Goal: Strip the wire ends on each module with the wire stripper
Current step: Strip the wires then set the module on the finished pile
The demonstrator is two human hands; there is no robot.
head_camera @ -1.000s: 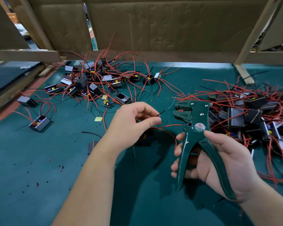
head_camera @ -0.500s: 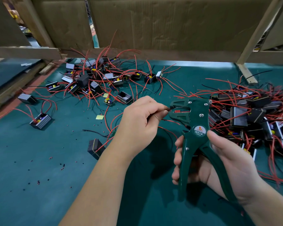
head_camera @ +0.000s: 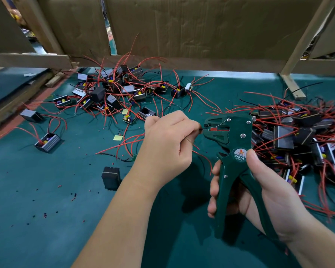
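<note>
My right hand point(head_camera: 259, 192) grips the handles of a dark green wire stripper point(head_camera: 232, 151), its jaws pointing left at mid-frame. My left hand point(head_camera: 166, 144) pinches a thin wire end and holds it at the stripper's jaws point(head_camera: 209, 129). Red wires point(head_camera: 132, 146) trail from under the left hand down to the mat. A black module point(head_camera: 110, 177) lies on the green mat just left of my left forearm; whether it belongs to the held wire I cannot tell.
A pile of black modules with red wires point(head_camera: 302, 136) lies at the right. Another scattered pile point(head_camera: 114, 89) sits at the back left, with two stray modules point(head_camera: 46, 142) further left. Cardboard panels and wooden rails point(head_camera: 182, 35) close the back. Insulation bits dot the green mat point(head_camera: 46, 209).
My left hand has brought the wire end rightward into the stripper's jaws, and the stripper has moved closer to it. A black module has come into view beside my left forearm.
</note>
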